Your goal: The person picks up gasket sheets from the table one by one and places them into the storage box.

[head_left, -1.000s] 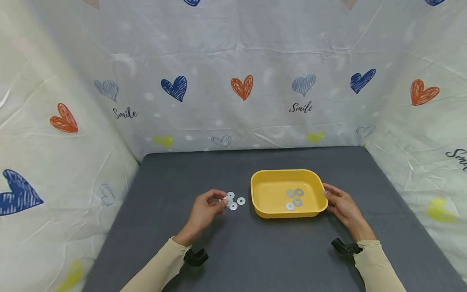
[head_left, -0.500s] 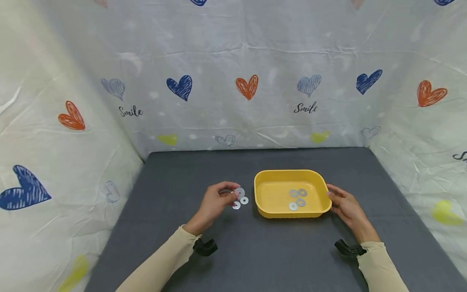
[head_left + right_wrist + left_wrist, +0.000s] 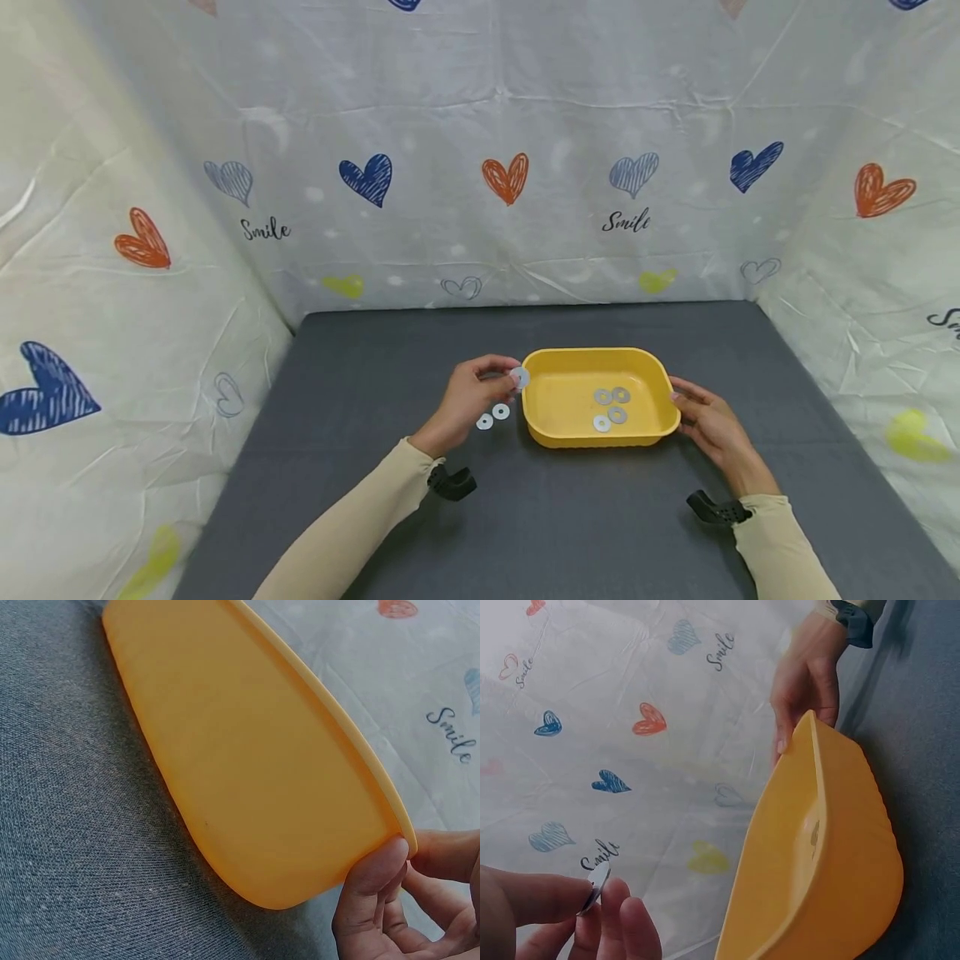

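Note:
My left hand (image 3: 472, 398) pinches a flat silver washer (image 3: 521, 377) between thumb and fingers, at the left rim of a yellow plastic tray (image 3: 581, 439). Seen from the left wrist, the washer (image 3: 596, 885) is turned nearly edge-on, so I cannot tell whether it is a single one. My right hand (image 3: 712, 425) holds the tray's right end. In the right wrist view its thumb (image 3: 375, 874) presses the outer wall just under the rim. Several washers (image 3: 602, 423) lie on the tray floor, right of its middle.
Two washers (image 3: 501, 411) show on the dark grey table (image 3: 360, 358) below my left hand, left of the tray. A white cloth (image 3: 427, 208) printed with hearts and "Smile" hangs behind the table and along both sides. Each wrist wears a black strap.
My left hand has lifted a washer from the group on the table and carried it right and away to the tray's left rim. The right hand keeps its hold on the tray.

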A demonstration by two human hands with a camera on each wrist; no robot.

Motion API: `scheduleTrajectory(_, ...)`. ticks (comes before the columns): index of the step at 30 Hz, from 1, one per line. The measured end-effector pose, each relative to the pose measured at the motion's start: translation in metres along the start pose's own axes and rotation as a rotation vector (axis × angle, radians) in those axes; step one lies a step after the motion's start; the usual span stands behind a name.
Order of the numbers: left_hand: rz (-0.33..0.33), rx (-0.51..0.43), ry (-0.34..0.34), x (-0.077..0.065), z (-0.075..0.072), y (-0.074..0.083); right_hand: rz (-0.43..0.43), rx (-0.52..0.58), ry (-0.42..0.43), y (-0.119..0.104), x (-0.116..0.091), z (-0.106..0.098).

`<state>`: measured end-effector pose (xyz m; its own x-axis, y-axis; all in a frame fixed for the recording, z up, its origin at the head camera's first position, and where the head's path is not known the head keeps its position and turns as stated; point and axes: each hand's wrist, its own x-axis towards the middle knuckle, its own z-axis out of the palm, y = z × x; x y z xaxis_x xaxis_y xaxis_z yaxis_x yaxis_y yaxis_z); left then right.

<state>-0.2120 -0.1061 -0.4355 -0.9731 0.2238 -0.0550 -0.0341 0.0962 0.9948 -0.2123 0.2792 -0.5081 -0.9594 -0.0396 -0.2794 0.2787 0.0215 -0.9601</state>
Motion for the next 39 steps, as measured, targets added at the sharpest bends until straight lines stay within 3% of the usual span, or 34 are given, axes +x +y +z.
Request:
scheduleTrajectory(7,-0.046,-0.094,-0.003,0.014,0.014,0.003,0.002,0.008,-0.006,0.0,0.0,0.0)
scheduleTrajectory(18,-0.122,-0.023,0.011,0.04,0.041,0.003,0.007,0.003,-0.002,-0.002,0.0,0.002)
scheduleTrajectory(22,-0.148,-0.035,-0.017,0.048,0.052,0.0,-0.002,0.016,-0.01,-0.002,-0.001,0.001)
scheduleTrajectory(34,-0.136,0.062,-0.051,0.065,0.087,-0.005,0.001,0.037,-0.01,0.0,-0.001,0.001)
scheduleTrajectory(39,-0.176,0.072,-0.057,0.071,0.096,-0.007,-0.007,0.026,-0.014,0.001,0.0,0.001)
